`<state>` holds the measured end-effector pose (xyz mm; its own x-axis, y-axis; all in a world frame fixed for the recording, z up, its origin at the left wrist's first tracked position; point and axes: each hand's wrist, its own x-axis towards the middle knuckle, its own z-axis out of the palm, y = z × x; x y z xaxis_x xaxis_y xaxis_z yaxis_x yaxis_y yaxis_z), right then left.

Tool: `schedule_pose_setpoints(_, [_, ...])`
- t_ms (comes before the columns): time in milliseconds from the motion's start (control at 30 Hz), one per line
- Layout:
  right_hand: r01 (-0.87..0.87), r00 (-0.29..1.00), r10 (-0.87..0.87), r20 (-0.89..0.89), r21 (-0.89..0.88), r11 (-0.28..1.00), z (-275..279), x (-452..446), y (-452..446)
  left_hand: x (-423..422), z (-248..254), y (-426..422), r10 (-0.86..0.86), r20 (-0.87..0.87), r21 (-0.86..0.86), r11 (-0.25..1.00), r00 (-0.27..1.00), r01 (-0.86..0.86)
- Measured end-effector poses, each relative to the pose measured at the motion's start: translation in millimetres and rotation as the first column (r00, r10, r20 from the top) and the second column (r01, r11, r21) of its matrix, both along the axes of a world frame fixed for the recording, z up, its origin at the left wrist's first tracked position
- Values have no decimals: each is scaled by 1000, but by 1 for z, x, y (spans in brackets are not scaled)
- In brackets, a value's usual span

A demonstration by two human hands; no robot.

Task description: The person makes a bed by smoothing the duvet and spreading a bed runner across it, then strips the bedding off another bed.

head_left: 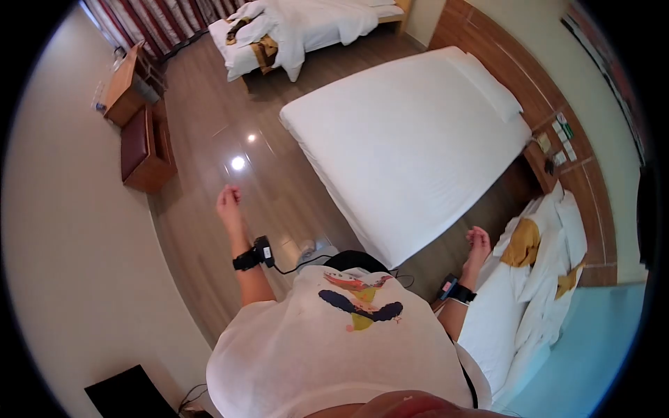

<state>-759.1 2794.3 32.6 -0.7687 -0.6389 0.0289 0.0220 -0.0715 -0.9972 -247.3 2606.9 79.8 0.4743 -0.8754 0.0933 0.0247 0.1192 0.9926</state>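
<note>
My left hand (228,199) hangs over the wooden floor with its fingers loosely bent and nothing visible in them. My right hand (478,244) is near the lower corner of the white-sheeted bed (411,146), apart from it. Its fingers are slightly curled and a little apart, and I see nothing held. A black strap with a small box (263,252) and a cable is on my left wrist. Another strapped device (456,288) is on my right wrist. The sheet lies smooth over the mattress, with a flat white pillow (491,87) at the headboard end.
A second bed (306,35) at the back holds rumpled white bedding. On the right, another bed (488,317) bears heaped linen and a gold-brown cloth (523,244). A bench (150,150) and desk (125,83) line the left wall. A nightstand (542,167) stands between two beds.
</note>
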Motion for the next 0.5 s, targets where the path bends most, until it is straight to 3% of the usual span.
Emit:
schedule_pose_setpoints(100, [18, 970, 48, 238, -266, 964, 68, 73, -84, 117, 24, -59, 171, -95, 47, 985, 981, -167])
schedule_pose_setpoints(233, [13, 976, 68, 209, -365, 931, 123, 260, -171, 360, 39, -122, 230, -180, 86, 972, 956, -218])
schedule_pose_setpoints(267, [33, 981, 40, 188, -366, 930, 142, 281, -200, 379, 39, -132, 246, -212, 96, 968, 946, -230])
schedule_pose_setpoints(300, [-62, 949, 179, 258, -404, 912, 138, 250, -220, 371, 45, -142, 238, -189, 111, 969, 953, -220])
schedule_pose_setpoints(400, [-2, 909, 122, 399, -288, 958, 131, 176, -320, 305, 67, -173, 254, -157, 85, 966, 954, -243])
schedule_pose_setpoints(500, [-115, 889, 248, 385, -337, 935, 107, 225, -417, 340, 66, -216, 248, -202, 75, 969, 948, -237])
